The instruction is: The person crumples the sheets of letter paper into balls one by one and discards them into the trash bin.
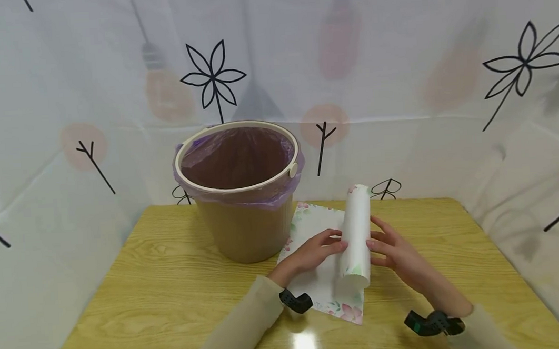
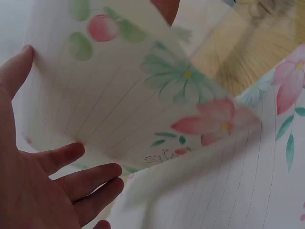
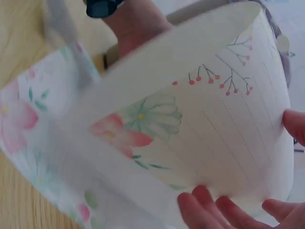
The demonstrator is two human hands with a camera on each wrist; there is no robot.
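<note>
A sheet of white floral letter paper (image 1: 356, 218), curled into a tube, stands between the two hands above the table. My left hand (image 1: 314, 252) holds its left side, thumb and fingertips against the paper. On the opposite side my right hand (image 1: 399, 255) grips it with thumb and bent fingers. In the left wrist view the curled letter paper (image 2: 109, 95) shows ruled lines, pink flowers and a loose pointed corner. Beneath it, a second floral sheet (image 1: 326, 293) lies flat, partly covered by the tube and the left hand.
A brown bin (image 1: 249, 229) with a pale rim and a purple bag (image 1: 281, 198) stands just left of the flat sheet. The wooden table (image 1: 162, 286) ends at a patterned white cloth (image 1: 388, 84) behind and at both sides.
</note>
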